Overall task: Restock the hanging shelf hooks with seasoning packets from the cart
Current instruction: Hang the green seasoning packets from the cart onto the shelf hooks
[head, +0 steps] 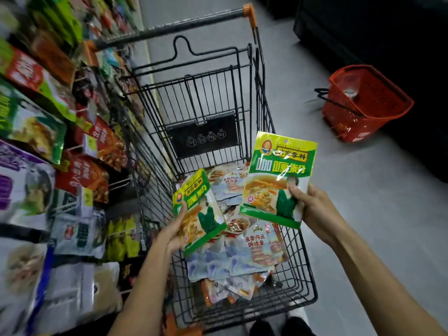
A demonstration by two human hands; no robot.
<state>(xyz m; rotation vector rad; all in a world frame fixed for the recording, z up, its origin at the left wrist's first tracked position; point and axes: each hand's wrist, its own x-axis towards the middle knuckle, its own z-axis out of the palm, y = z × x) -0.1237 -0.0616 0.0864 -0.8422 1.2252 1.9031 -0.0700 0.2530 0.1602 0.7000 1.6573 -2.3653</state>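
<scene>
A black wire cart (pixel 244 98) stands in front of me with several seasoning packets (pixel 254 248) piled on its floor. My left hand (pixel 173 230) grips a green and yellow curry powder packet (pixel 201 209) over the cart's left side, thumb on its face. My right hand (pixel 312 209) pinches a second packet of the same kind (pixel 278 178) by its lower right corner and holds it upright above the cart's right side. On the left, the shelf hooks (pixel 121 183) carry hanging packets; some pegs near the cart stick out bare.
Hanging bags of red, green and purple goods (pixel 31 127) fill the shelving along the left. A red plastic shopping basket (pixel 363 103) sits on the grey floor to the right. My shoes (pixel 281 327) show below the cart's near end.
</scene>
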